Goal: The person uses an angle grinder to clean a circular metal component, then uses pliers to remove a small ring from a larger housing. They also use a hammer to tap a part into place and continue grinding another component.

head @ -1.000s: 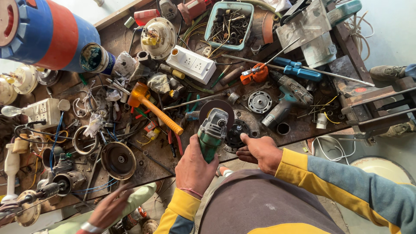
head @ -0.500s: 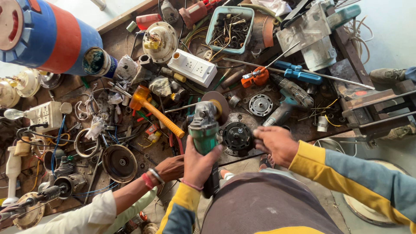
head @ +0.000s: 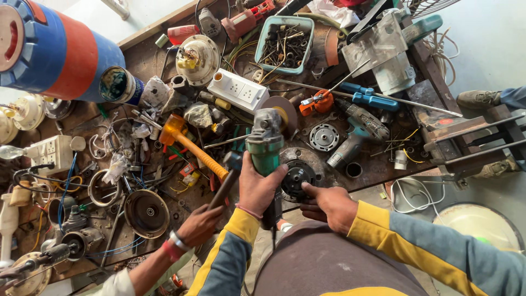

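Note:
My left hand (head: pixel 256 189) is wrapped around the body of a green angle grinder (head: pixel 264 141), held upright over the cluttered workbench (head: pixel 148 60), its disc (head: pixel 286 109) pointing away from me. Fingers of my right hand (head: pixel 329 205) rest on a round black motor part (head: pixel 296 176) just right of the grinder. A co-worker's hand (head: pixel 198 226) with a red wristband reaches in from the lower left. It grips a dark tool handle (head: pixel 223 189) right beside my left hand.
An orange-handled hammer (head: pixel 192 147), a white socket box (head: pixel 238 91), a teal tray of small parts (head: pixel 285 44), a cordless drill (head: pixel 353 134), a blue clamp (head: pixel 368 98), and cables crowd the bench. A blue and red drum (head: pixel 55 49) stands at far left, a white bucket (head: pixel 482 225) at lower right.
The co-worker's hand has come in from the lower left and now grips a dark handle beside the grinder. My right hand has slid closer onto the round black part.

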